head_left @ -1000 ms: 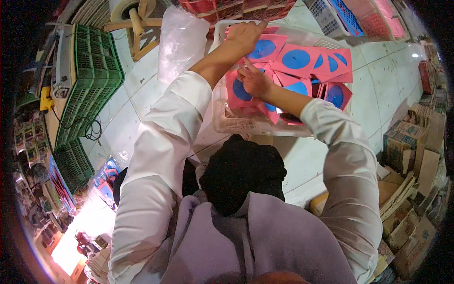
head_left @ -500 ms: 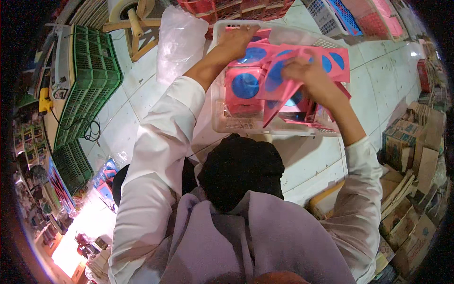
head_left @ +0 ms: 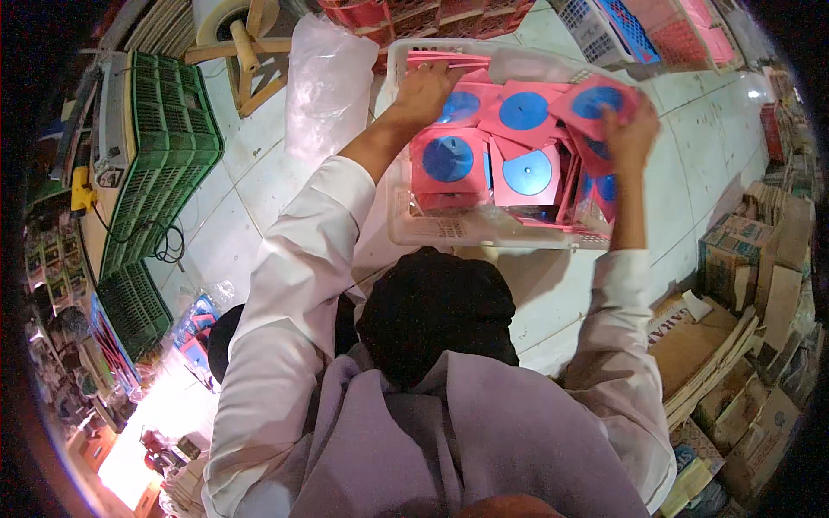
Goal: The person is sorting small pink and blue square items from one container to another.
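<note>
A whitish plastic basket (head_left: 399,216) in front of me holds several flat pink squares, each with a round blue centre; one such pink square (head_left: 449,164) lies at its near left. At the right side of the basket, my right hand (head_left: 633,134) grips a tilted pink square with a blue disc (head_left: 587,104). My left hand (head_left: 427,91) is at the far left corner, its fingers closed over the edges of pink squares (head_left: 445,59) standing on edge there. Near the middle, a pink square with a shiny, lighter blue disc (head_left: 527,177) faces up.
Left of the basket is a translucent plastic bag (head_left: 326,82); farther left stand green crates (head_left: 177,138). A red crate (head_left: 449,22) sits behind the basket. Cardboard boxes (head_left: 734,250) are piled on the right. White floor tiles (head_left: 682,173) surround the basket.
My right hand has moved right with a pink square, uncovering the squares in the basket's middle. My left hand has shifted slightly left and nearer, along the far left corner.
</note>
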`<control>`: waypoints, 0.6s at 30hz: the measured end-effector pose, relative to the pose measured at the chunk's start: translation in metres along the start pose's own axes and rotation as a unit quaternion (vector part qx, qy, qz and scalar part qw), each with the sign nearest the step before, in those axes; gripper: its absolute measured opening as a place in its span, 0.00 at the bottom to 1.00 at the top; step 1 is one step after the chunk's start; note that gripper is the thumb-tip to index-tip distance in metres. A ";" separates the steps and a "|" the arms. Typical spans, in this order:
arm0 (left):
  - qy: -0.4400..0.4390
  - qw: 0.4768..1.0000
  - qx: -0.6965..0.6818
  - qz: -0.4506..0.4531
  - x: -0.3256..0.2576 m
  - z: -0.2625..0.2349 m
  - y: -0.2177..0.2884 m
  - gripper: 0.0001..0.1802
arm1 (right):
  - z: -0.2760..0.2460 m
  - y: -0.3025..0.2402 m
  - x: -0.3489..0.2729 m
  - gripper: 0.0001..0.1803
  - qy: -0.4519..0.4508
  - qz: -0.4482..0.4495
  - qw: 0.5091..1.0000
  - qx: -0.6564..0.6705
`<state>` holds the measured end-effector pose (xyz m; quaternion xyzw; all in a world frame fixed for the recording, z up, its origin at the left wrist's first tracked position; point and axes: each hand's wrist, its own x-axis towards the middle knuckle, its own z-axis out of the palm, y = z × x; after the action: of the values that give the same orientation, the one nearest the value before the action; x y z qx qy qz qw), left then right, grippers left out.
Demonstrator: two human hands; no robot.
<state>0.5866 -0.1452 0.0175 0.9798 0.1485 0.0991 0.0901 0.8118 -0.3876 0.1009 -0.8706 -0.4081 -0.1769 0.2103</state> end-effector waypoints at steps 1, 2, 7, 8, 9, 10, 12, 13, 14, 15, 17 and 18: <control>-0.002 1.000 0.000 -0.001 0.000 -0.001 0.001 0.30 | 0.009 -0.036 -0.017 0.37 0.004 -0.019 1.000 -0.019; -0.013 1.000 0.018 -0.005 -0.003 -0.006 0.002 0.31 | -0.001 -0.083 -0.027 0.33 -0.038 -0.032 0.988 -0.146; -0.046 0.992 0.115 0.012 -0.020 -0.015 0.018 0.40 | 0.043 -0.041 -0.045 0.28 -0.079 0.118 0.964 0.224; -0.042 0.990 0.132 0.015 -0.029 -0.011 0.017 0.42 | 0.039 -0.028 -0.046 0.28 -0.081 0.118 0.964 0.226; -0.035 0.988 0.148 0.018 -0.033 -0.010 0.015 0.43 | 0.031 -0.013 -0.044 0.30 -0.071 0.140 0.944 0.291; -0.033 0.988 0.149 0.017 -0.031 -0.011 0.015 0.43 | 0.023 0.004 -0.042 0.31 -0.061 0.161 0.919 0.354; -0.037 0.980 0.194 0.019 -0.027 -0.010 0.021 0.45 | -0.004 0.030 -0.037 0.31 -0.130 0.336 0.826 0.433; -0.026 0.983 0.179 0.018 -0.022 -0.011 0.021 0.48 | -0.012 0.029 -0.038 0.31 -0.130 0.335 0.827 0.433; -0.026 0.984 0.178 0.019 -0.018 -0.009 0.023 0.48 | -0.026 0.014 -0.038 0.29 -0.023 0.261 0.963 0.057; -0.025 0.989 0.143 0.028 -0.016 -0.010 0.023 0.48 | -0.032 -0.003 -0.038 0.28 0.087 0.140 0.931 -0.324; -0.101 0.980 0.150 0.088 -0.008 -0.013 0.026 0.46 | -0.029 -0.036 -0.041 0.24 0.014 0.148 0.984 -0.096; -0.101 0.980 0.148 0.086 -0.007 -0.009 0.021 0.46 | -0.027 -0.055 -0.043 0.20 -0.061 0.150 0.978 0.135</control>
<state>0.5835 -0.1659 0.0295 0.9963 0.0673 -0.0160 -0.0504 0.7394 -0.3969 0.1150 -0.8945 -0.3054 -0.0338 0.3247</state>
